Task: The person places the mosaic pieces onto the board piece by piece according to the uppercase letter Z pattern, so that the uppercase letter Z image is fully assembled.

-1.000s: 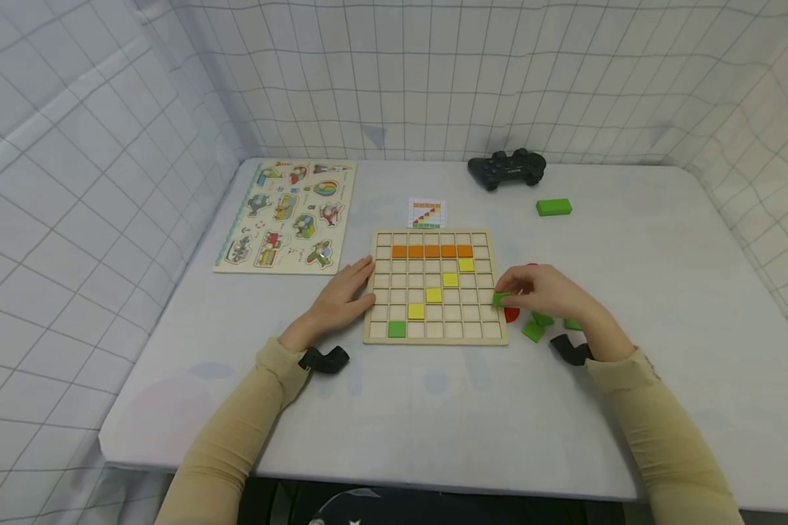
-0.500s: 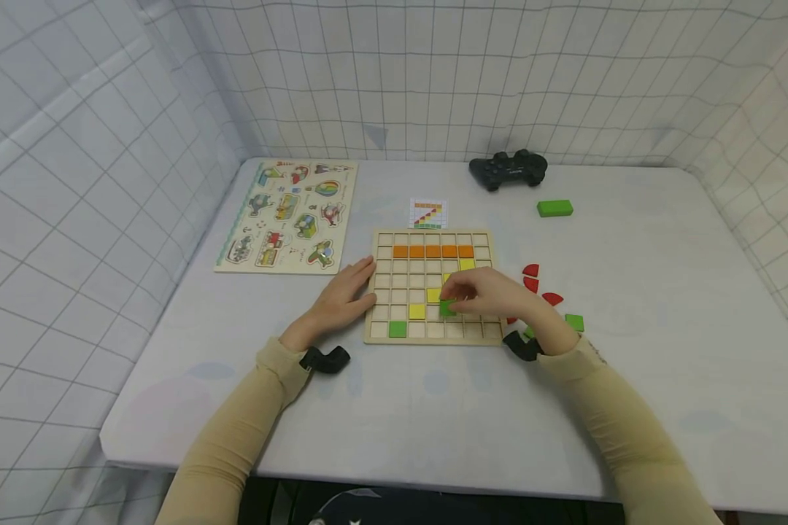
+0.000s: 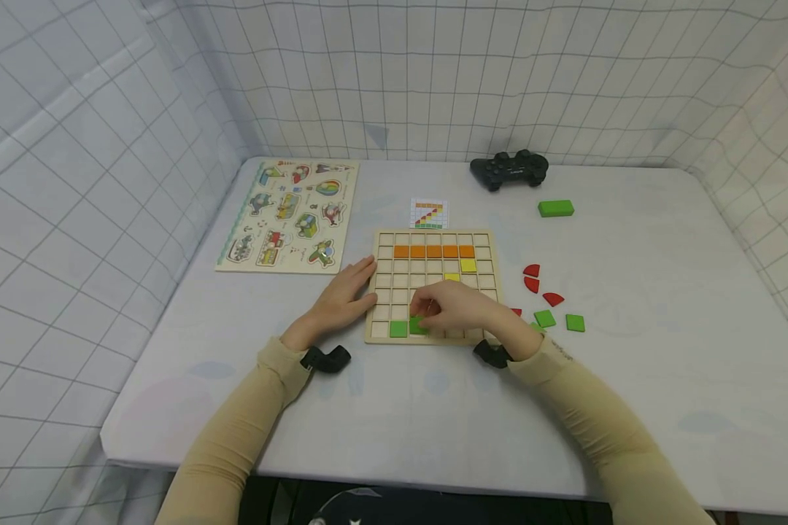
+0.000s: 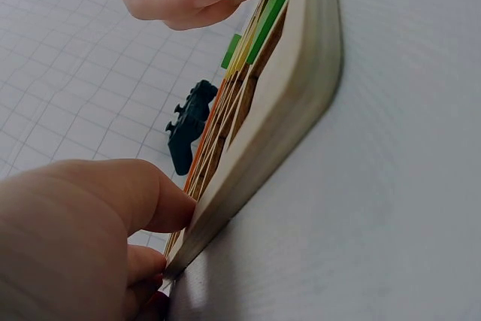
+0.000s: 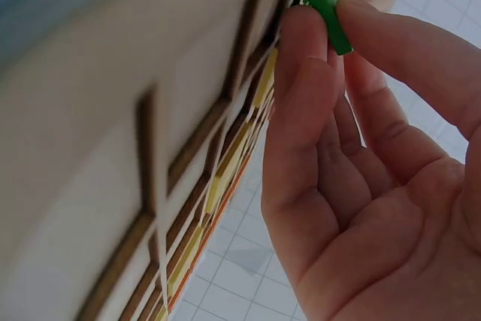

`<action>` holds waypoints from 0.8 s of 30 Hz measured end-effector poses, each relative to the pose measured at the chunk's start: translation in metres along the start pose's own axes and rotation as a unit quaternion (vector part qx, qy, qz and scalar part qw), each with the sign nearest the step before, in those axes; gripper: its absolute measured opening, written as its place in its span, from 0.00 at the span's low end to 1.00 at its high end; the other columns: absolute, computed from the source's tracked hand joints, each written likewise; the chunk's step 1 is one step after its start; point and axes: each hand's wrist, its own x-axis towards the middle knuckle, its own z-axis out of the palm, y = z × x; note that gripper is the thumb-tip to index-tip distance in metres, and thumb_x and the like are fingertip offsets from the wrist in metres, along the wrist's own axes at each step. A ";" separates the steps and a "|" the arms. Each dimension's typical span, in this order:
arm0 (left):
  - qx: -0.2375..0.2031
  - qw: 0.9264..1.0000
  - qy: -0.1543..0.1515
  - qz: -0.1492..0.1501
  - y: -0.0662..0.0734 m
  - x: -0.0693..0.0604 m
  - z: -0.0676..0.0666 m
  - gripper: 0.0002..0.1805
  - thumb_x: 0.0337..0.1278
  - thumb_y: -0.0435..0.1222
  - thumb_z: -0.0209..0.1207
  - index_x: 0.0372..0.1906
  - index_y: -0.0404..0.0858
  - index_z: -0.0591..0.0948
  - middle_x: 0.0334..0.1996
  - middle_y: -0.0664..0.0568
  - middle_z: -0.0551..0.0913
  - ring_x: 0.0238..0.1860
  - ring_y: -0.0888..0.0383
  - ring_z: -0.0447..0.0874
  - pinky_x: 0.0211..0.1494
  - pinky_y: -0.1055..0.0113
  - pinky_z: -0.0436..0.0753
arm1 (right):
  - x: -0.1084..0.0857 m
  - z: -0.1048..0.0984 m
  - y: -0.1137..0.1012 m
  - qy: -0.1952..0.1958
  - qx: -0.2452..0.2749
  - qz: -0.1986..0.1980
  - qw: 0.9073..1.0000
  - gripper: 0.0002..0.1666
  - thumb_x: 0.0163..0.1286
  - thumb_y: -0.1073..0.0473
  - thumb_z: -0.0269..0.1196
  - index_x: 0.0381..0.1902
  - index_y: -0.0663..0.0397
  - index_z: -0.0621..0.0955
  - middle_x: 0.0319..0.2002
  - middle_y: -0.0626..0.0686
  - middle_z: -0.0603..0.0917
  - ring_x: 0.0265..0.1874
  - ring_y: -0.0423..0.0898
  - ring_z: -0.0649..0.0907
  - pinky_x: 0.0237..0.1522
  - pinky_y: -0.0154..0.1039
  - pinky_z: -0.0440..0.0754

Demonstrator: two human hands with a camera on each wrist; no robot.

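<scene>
A wooden grid board lies on the table, with an orange row near its top and yellow tiles stepping down below; the right hand hides some of them. My left hand rests against the board's left edge, and in the left wrist view its thumb touches the rim. Over the bottom row, my right hand pinches a green square tile between thumb and fingers. That tile looks tilted in the left wrist view. Just left of it, another green tile sits in a bottom-row cell.
Loose green tiles and red quarter-round pieces lie right of the board. Behind it is a small pattern card. A picture puzzle board lies at the back left, with a black game controller and green block at the back right.
My right hand has carried the green tile leftward from the board's right edge to the bottom row, beside the green tile there. My left hand has stayed in place.
</scene>
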 end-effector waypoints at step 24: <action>0.002 1.000 -0.004 -0.001 0.000 0.000 0.000 0.34 0.65 0.40 0.48 0.70 0.28 0.56 0.72 0.41 0.51 0.72 0.49 0.46 0.75 0.62 0.43 | -0.027 -0.017 0.018 0.040 -0.036 0.027 0.998 0.09 0.62 0.50 0.65 0.38 0.45 0.83 0.30 0.41 0.80 0.31 0.41 0.78 0.35 0.36 0.79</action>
